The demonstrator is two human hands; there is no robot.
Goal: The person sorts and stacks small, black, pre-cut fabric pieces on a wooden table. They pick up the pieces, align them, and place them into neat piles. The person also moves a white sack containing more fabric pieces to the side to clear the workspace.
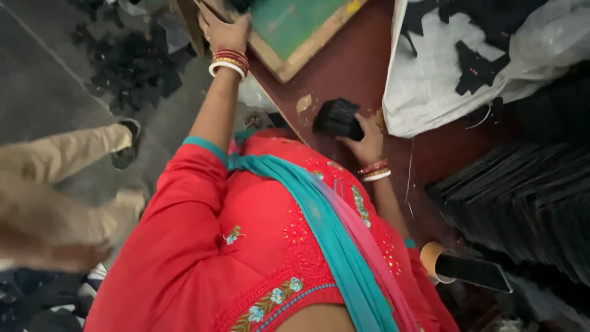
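My right hand [367, 142] grips a black stack [337, 118] on the tabletop [344, 67]; my left hand [226, 31] rests flat on the green board [295, 21]. Leaning this far, I judge the stack could slip and scatter.

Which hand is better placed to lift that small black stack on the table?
Right. The right hand grips the black stack; the left hand rests far off on the wood-framed green board.
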